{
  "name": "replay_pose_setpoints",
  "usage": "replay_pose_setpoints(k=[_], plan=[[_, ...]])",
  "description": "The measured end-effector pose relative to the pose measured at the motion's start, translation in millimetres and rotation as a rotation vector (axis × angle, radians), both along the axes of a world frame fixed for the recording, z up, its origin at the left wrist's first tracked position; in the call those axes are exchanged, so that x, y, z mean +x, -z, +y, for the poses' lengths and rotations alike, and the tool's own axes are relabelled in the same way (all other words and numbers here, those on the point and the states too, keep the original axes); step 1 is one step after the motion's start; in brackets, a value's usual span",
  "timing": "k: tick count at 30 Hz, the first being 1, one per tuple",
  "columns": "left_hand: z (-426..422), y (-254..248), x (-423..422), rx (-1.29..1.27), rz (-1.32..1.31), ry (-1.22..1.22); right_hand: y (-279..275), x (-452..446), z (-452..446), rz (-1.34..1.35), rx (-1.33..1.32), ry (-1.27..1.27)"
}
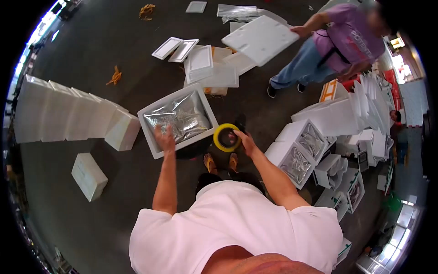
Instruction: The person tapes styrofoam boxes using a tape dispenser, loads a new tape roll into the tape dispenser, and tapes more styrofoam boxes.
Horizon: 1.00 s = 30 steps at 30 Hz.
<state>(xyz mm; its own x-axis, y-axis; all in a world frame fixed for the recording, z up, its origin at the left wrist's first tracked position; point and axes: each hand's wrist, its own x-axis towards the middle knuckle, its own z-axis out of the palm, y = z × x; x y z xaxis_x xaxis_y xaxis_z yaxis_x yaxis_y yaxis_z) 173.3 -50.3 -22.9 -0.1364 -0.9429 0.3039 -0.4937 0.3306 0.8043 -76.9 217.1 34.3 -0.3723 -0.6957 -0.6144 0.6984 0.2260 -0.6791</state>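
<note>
An uncovered white foam box [209, 106] stands in front of me, lined with a shiny silver bag [189, 113] that bulges inside it. My left hand [165, 138] is over the near left part of the box, fingers apart and holding nothing; whether it touches the bag I cannot tell. To the right of the box, my right hand [245, 141] grips a large yellow roll of tape [217, 140] by its edge.
Stacked foam boxes [59, 112] stand left, with a single block [89, 176] nearer me. Foam lids [199, 59] lie ahead. A co-worker [340, 41] holds a large foam lid [260, 39]. Silver-lined boxes [296, 160] and leaning lids [335, 114] crowd the right.
</note>
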Motion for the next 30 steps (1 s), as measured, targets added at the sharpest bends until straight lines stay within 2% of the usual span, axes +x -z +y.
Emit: replay_pose_setpoints(k=[2,3,4,5,6,7,9,10,11,13,14,17,18,19,20,21,22,23,24,25,26,27,28,30], plan=[[24,-54,-87,0.907,0.7,0.222,13,2,52,-0.02,-0.016,0.13],[25,-79,-126,1.027,0.716,0.239,15,5,78,0.01,0.03,0.182],[6,-61,-161,1.197,0.636,0.34,16,8,101,0.037,0.072,0.235],[0,-54,-188,1.142,0.719,0.505,12,10,120,0.112,0.144,0.272],[-5,-77,-218,1.16,0.678,0.392,30,6,148,0.152,0.133,0.314],[-12,-104,-243,1.175,0.638,0.283,20,9,166,0.184,0.166,0.369],[-32,-125,-281,1.163,0.712,0.32,29,9,209,0.219,0.177,0.49],[-36,-126,-294,1.163,0.782,0.338,3,15,218,0.211,0.235,0.531],[-38,-123,-300,1.162,0.779,0.335,3,16,233,0.207,0.234,0.609],[-43,-101,-301,1.003,0.639,0.154,3,19,255,0.158,0.249,0.756],[-43,-88,-296,1.066,0.758,0.119,8,16,265,0.122,0.226,0.773],[-33,-90,-242,0.896,0.808,0.159,5,3,273,0.071,0.158,0.711],[-36,-90,-211,0.78,0.88,0.249,9,-6,273,0.143,0.171,0.662],[-37,-104,-172,0.748,0.878,0.304,14,-20,274,0.073,0.186,0.661],[-40,-109,-134,0.668,0.89,0.3,21,-32,269,0.025,0.07,0.624],[-48,-114,-85,0.718,0.721,0.229,7,-43,250,0.106,0.066,0.564],[-37,-131,-58,0.647,0.784,0.172,-30,-47,215,0.069,-0.049,0.524],[-51,-117,-7,0.722,0.637,0.141,-32,-59,193,0.097,-0.024,0.474],[-47,-116,23,0.687,0.665,0.115,-71,-60,154,0.12,-0.043,0.378],[-39,-120,46,0.693,0.651,0.079,-82,-61,122,0.203,-0.065,0.305],[-31,-123,65,0.703,0.64,0.043,-74,-69,91,0.153,-0.072,0.268],[-30,-115,81,0.706,0.649,0.04,-52,-79,66,0.874,-0.156,-0.245],[-30,-98,96,0.736,0.625,0.044,-30,-89,42,1.661,-0.278,-0.406],[-41,-47,109,0.731,0.608,0.007,-30,-65,-29,1.468,-0.514,-0.444]])
